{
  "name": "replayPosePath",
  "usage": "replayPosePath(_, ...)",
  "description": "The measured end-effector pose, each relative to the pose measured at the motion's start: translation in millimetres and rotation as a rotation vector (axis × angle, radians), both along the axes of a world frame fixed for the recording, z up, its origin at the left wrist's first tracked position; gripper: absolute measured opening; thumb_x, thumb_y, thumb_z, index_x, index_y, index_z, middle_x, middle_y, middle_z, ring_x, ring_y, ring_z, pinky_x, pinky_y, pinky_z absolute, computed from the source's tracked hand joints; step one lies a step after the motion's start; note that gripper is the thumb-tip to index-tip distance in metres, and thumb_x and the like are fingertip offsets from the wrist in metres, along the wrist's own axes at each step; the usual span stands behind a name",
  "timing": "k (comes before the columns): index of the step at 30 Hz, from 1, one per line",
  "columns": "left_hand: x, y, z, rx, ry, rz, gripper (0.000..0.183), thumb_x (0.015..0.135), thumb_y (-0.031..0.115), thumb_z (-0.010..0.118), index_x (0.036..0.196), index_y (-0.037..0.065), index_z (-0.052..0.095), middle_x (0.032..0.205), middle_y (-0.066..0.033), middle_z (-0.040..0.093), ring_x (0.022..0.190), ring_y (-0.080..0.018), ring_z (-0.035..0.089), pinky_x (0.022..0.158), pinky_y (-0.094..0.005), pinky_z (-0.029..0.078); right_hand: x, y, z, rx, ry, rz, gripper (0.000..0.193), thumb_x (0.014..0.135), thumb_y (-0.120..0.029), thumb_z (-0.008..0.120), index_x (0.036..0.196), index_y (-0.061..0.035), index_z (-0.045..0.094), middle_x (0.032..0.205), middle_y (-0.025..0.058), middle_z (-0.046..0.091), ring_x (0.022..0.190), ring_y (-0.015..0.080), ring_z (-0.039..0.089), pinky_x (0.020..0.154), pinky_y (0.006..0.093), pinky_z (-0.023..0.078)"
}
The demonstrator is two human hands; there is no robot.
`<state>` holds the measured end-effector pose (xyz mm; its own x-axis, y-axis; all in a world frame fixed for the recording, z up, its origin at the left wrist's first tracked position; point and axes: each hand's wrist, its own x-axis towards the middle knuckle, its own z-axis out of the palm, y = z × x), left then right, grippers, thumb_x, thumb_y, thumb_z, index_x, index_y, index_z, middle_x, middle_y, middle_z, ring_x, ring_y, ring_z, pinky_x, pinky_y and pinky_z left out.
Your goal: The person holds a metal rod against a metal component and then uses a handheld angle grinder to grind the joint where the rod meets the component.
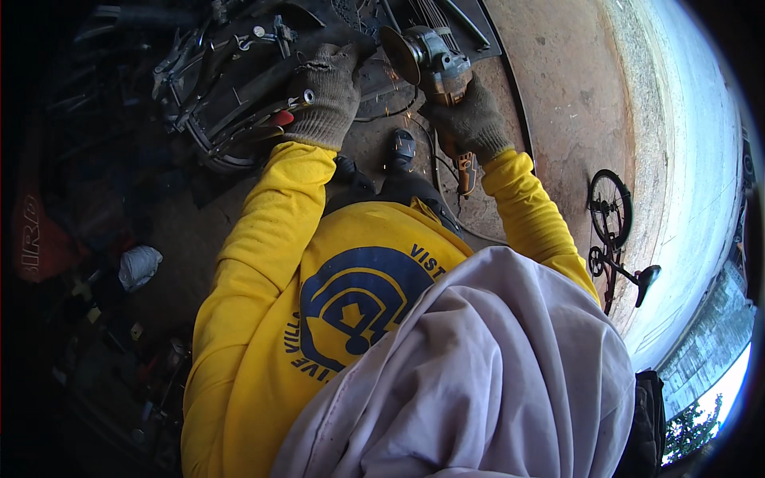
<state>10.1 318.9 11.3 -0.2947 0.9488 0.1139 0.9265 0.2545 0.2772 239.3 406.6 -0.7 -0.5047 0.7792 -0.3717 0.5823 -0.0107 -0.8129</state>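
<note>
My right hand (474,121), in a grey knit glove, is closed round the body of an angle grinder (446,70). Its round disc (400,56) faces left, and orange sparks fall below it toward my feet. My left hand (328,92), gloved the same way, lies at the near edge of the dark workbench (381,105). Its fingers are bent round something dark that I cannot make out, a short way left of the disc. Beside the left wrist, pliers with a red grip (280,119) and a socket-like metal end (308,96) stick out of a tool rack.
The metal rack (215,147) of hand tools hangs along the bench's near left side. Thin rods (430,16) lie at the back. An orange-and-black power tool (467,174) and a cable (437,151) are below my right hand. A bicycle (610,211) stands at right.
</note>
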Motion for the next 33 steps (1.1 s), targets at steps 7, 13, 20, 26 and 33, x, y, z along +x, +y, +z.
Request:
replayPosePath(7,-0.4,-0.1,-2.4,-0.015,0.001,0.007,0.023,0.094,0.022,0.062,0.116,0.018,0.066,0.109,-0.0147,0.066,0.095,-0.0374,0.068,0.077,-0.0452,0.058,-0.6,0.9,-6.3,-0.031,0.006,-0.016,0.078,0.067,-0.033,0.088,0.129,-0.0005,0.055,0.116,0.0203,0.068,0.107,0.0342,0.068,0.094,0.0429,0.053)
replayPosePath(13,-0.4,1.1,-1.0,0.038,-0.012,-0.017,0.023,0.093,0.02,0.064,0.116,0.017,0.066,0.108,-0.0152,0.066,0.096,-0.0376,0.068,0.078,-0.0456,0.058,-0.7,-0.4,-4.5,-0.031,0.005,-0.023,0.077,0.067,-0.032,0.088,0.129,-0.0004,0.055,0.116,0.0207,0.068,0.106,0.0348,0.068,0.095,0.0431,0.054)
replayPosePath(20,0.6,0.3,3.1,0.019,-0.033,-0.007,0.026,0.091,0.018,0.066,0.117,0.017,0.066,0.11,-0.0148,0.065,0.099,-0.0372,0.067,0.08,-0.0445,0.057,-3.5,-1.7,10.7,-0.004,-0.044,-0.013,0.077,0.067,-0.032,0.089,0.128,0.0002,0.055,0.115,0.0208,0.068,0.105,0.0334,0.069,0.093,0.0422,0.056)
replayPosePath(26,-0.7,0.4,0.0,-0.017,-0.044,0.006,0.028,0.091,0.018,0.067,0.118,0.017,0.066,0.111,-0.0148,0.065,0.1,-0.0369,0.067,0.081,-0.0445,0.057,-3.9,-2.9,11.8,-0.001,-0.034,-0.016,0.077,0.066,-0.031,0.089,0.127,0.0013,0.056,0.115,0.0208,0.069,0.106,0.0334,0.069,0.094,0.0423,0.055)
replayPosePath(33,0.0,0.0,2.3,-0.034,-0.015,0.01,0.024,0.092,0.02,0.066,0.116,0.018,0.066,0.111,-0.0148,0.065,0.097,-0.0375,0.068,0.078,-0.0453,0.058,-1.6,-2.6,1.0,-0.025,0.011,-0.025,0.077,0.066,-0.031,0.089,0.127,0.0013,0.056,0.115,0.0207,0.068,0.106,0.0336,0.068,0.095,0.0422,0.054)
